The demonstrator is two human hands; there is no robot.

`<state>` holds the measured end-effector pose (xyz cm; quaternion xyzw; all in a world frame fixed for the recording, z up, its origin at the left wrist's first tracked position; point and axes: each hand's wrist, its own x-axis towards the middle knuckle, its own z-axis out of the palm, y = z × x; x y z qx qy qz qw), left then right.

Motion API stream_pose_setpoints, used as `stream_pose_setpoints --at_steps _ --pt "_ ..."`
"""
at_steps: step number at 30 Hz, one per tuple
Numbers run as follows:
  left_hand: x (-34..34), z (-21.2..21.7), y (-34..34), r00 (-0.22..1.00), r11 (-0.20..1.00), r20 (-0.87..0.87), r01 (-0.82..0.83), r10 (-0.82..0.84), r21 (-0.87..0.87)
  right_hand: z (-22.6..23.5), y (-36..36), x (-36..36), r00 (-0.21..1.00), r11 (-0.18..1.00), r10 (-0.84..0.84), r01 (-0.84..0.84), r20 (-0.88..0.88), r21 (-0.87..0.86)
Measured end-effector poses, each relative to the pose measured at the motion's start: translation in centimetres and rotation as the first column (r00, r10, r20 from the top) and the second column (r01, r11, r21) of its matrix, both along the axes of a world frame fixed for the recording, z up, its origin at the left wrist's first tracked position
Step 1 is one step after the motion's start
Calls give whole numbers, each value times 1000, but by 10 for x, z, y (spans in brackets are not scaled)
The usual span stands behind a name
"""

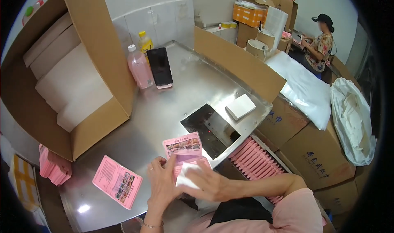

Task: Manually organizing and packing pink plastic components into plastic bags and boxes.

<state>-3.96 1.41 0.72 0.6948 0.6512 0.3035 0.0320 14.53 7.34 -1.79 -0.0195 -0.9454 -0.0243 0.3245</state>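
At the table's front edge, my left hand (pixel 161 177) holds a pink printed paper packet (pixel 182 145), its thumb on the near side. The packet's printed flap stands raised away from me. My right hand (pixel 213 184) grips a folded white tissue (pixel 188 173) at the packet's open part; this hand is slightly blurred. How far the tissue sits inside is hidden by the fingers. Left of my hands, a second pink packet (pixel 118 181) lies flat on the metal table (pixel 154 120).
A cardboard box (pixel 98 48) of white tissue stacks lies on its side at left. Beyond are a pink-liquid bottle (pixel 139 67) and a phone (pixel 160 67). A white stack (pixel 240 106) sits by a dark square panel (pixel 211 128). Pink packets (pixel 260 159) fill a box at right; a co-worker (pixel 322 44) sits behind.
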Motion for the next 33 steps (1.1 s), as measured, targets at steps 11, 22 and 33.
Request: stream_pose_setpoints --at_steps 11,22,33 --pt "15 -10 -20 989 989 -1 -145 145 16 -34 126 -16 803 631 -552 578 224 -518" --pt "-89 -13 -96 660 689 -208 -715 722 124 -5 159 69 500 496 -854 866 -140 67" --pt "2 3 -16 994 996 80 -81 78 41 -4 176 91 585 609 -793 768 -169 -201"
